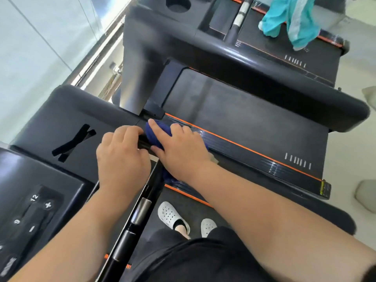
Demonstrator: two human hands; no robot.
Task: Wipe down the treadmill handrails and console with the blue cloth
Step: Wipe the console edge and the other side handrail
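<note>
A: Blue cloth [155, 135], bunched, frame centre, pressed on the treadmill's black handrail [144, 143] where it meets the console [67, 123].

B: Hands?

A: Right hand [181, 149] flat on top of it, fingers spread, thumb tucked against its near edge. Left hand [122, 153] just beside, fingers curled over the rail's end, no cloth in it.

B: Handling?

A: Looks soft, light, floppy; likely slides easily on the glossy plastic. Best held by palming the wad and wrapping it round the bar. A corner hangs below the wrist, could snag.
</note>
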